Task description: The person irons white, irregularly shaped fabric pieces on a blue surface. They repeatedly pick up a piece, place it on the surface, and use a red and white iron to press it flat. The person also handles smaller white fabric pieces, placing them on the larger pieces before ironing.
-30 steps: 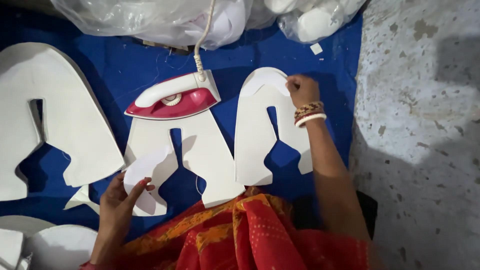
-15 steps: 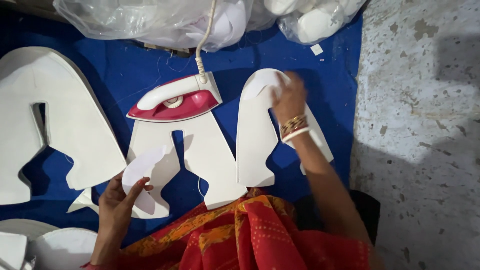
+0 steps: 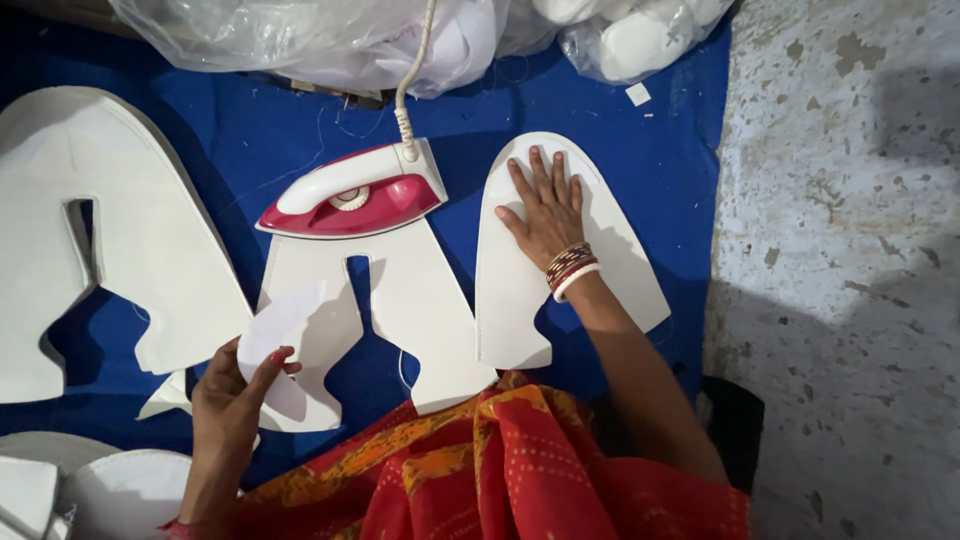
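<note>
Hands apart: right hand flat, best pressing evenly on white curved foam panel; left hand pinches small white paper cutout.

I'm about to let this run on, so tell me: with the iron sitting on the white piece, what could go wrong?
1. The iron rests flat on a white cut piece; if hot, it might scorch it.
2. Its cord runs up over the plastic bags; a tug could drag the iron.
3. The right hand presses a piece close beside the iron, while the left hand holds a small white piece; a burn seems possible.
</note>
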